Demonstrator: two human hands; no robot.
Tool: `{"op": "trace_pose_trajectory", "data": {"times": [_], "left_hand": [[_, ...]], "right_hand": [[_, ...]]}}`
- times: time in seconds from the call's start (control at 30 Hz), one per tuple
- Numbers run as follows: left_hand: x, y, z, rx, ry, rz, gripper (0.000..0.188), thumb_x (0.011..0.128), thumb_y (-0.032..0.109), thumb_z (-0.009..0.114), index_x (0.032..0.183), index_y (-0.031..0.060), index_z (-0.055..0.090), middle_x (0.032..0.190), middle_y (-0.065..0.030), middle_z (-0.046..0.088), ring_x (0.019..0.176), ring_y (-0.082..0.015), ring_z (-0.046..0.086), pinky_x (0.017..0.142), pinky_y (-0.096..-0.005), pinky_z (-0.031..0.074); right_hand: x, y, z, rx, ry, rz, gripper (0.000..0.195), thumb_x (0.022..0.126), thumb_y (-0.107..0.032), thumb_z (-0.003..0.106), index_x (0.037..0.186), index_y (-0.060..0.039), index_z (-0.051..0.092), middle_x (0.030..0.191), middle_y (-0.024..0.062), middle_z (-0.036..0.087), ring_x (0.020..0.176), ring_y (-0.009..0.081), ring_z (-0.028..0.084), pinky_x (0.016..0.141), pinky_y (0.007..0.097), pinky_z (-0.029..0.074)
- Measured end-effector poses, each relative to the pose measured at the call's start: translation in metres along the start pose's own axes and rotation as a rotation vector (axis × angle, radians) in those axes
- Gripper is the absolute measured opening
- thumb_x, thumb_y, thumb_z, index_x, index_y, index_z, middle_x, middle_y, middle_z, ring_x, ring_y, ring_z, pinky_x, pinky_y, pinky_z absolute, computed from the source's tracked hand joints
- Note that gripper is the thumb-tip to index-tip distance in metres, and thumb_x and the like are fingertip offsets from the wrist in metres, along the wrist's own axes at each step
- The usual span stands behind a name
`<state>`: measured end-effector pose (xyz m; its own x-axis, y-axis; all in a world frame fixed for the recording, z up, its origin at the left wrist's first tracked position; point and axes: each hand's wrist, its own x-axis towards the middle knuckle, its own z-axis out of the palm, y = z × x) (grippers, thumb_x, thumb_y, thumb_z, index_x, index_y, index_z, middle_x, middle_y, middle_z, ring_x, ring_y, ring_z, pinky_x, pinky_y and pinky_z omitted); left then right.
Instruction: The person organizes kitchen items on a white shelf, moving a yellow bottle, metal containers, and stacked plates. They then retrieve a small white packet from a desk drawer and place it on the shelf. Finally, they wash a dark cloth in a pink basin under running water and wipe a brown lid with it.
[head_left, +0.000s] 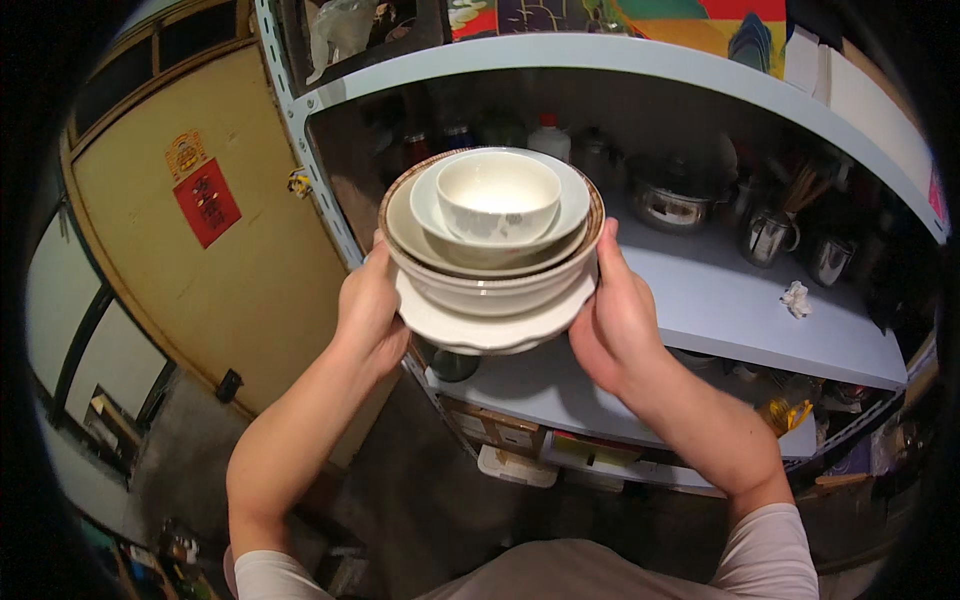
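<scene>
My left hand (371, 311) and my right hand (619, 311) hold a stack of dishes from opposite sides, raised before a metal shelf unit. At the bottom lies a white plate with a scalloped rim (487, 337). On it rests a large bowl with a brown patterned rim (487, 298), with a cream bowl (480, 264) nested inside. A pale bowl (426, 202) sits within that one, and a small white bowl with a grey flower pattern (499, 202) is on top. My fingers are partly hidden under and behind the dishes.
Behind the stack, the grey shelf (720, 300) carries a steel pot (675, 202), metal cups (766, 236), a red-capped bottle (549, 139) and crumpled tissue (796, 299). Lower shelves hold boxes and a yellow item (787, 412). A yellowish door (262, 150) stands at the left.
</scene>
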<state>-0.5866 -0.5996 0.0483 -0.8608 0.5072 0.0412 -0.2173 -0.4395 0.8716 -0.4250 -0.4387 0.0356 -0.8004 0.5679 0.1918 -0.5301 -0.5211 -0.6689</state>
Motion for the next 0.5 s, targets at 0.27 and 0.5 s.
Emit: {"op": "trace_pose_trajectory", "data": {"times": [0.27, 0.5], "left_hand": [[0.132, -0.023, -0.01, -0.008, -0.063, -0.088, 0.052, 0.117, 0.04, 0.043, 0.136, -0.0048, 0.06, 0.135, -0.015, 0.068, 0.12, -0.0278, 0.067, 0.105, -0.0446, 0.054], [0.176, -0.053, -0.02, -0.065, -0.112, -0.145, 0.051, 0.116, 0.039, 0.045, 0.135, -0.0065, 0.059, 0.134, -0.0161, 0.068, 0.118, -0.0282, 0.068, 0.105, -0.0445, 0.055]], "right_hand": [[0.104, 0.03, -0.02, -0.083, 0.095, -0.016, 0.056, 0.116, -0.045, 0.043, 0.149, -0.0016, 0.052, 0.153, 0.0107, 0.056, 0.141, 0.0232, 0.051, 0.123, 0.0415, 0.037], [0.134, 0.039, -0.042, -0.073, 0.138, 0.012, 0.051, 0.117, -0.04, 0.041, 0.149, -0.0025, 0.052, 0.154, 0.0091, 0.055, 0.141, 0.0242, 0.051, 0.123, 0.0414, 0.037]]}}
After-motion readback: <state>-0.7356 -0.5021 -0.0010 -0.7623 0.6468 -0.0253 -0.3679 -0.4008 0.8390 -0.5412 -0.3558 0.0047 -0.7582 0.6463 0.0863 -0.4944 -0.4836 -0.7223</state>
